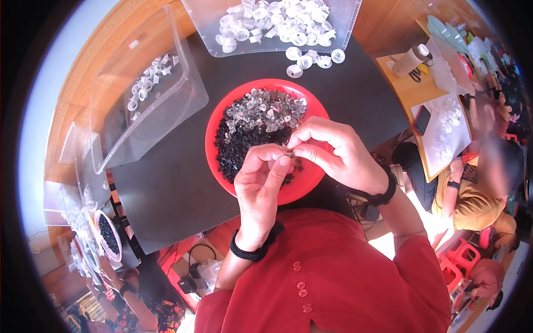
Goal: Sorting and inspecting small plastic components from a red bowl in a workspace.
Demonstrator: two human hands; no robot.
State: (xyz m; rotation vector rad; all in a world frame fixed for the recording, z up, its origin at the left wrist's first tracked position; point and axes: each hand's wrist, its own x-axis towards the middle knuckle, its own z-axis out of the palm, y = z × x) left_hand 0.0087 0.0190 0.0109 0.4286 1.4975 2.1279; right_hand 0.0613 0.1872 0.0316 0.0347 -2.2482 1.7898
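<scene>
My left hand point(261, 177) and my right hand point(333, 150) meet over the near right part of a round red tray point(212, 130). Thumb and forefinger of each are pinched together, tip to tip, around something very small that the fingers mostly hide. Small black pieces point(233, 147) fill the left and near part of the tray. Behind them lies a heap of small clear pieces point(266, 108). Both wrists wear black bands.
A clear bin of white round parts point(277, 22) stands at the back, with several loose white parts point(300, 62) before it. Another clear bin point(150, 136) sits at the left, holding fewer white parts. Co-workers sit left and right. On the right table are a bottle point(410, 61) and a phone point(422, 120).
</scene>
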